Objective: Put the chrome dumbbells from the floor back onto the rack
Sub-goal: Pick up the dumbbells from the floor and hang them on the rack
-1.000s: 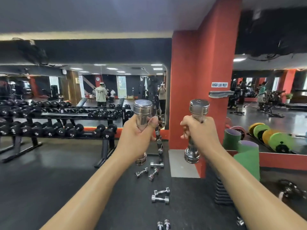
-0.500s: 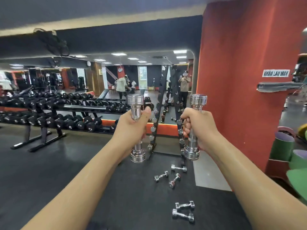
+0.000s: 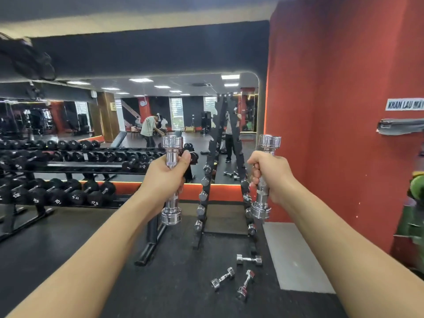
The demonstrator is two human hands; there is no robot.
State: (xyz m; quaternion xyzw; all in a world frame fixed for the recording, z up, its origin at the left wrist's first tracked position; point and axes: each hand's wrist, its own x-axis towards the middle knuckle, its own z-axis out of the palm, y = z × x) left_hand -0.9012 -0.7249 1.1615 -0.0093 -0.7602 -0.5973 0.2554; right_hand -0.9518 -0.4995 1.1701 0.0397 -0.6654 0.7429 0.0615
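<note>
1. The left grip (image 3: 166, 177) is clenched around the handle of a chrome dumbbell (image 3: 171, 211), with the thumb laid up along the handle. This dumbbell stands upright in the air, one head above the fist and one below.
2. The right grip (image 3: 271, 177) is clenched in the same way around a second chrome dumbbell (image 3: 260, 207), also upright and off the floor.
3. The tall black rack (image 3: 213, 148) stands between the two grips, at 12 o'clock from the person, against the mirror (image 3: 183, 106). Small chrome dumbbell ends (image 3: 203, 196) show on both of its slanted posts.
4. Three more chrome dumbbells lie on the black floor (image 3: 172, 283), at 6 o'clock from the rack foot: one (image 3: 249, 260) just beside the right post, and two (image 3: 222, 278) (image 3: 246, 283) a little nearer to the person.
5. At 9 o'clock in the view a long rack of black dumbbells (image 3: 68, 198) runs along the mirror.
6. At 3 o'clock there is a red pillar (image 3: 332, 111) with a small white sign (image 3: 405, 104).
</note>
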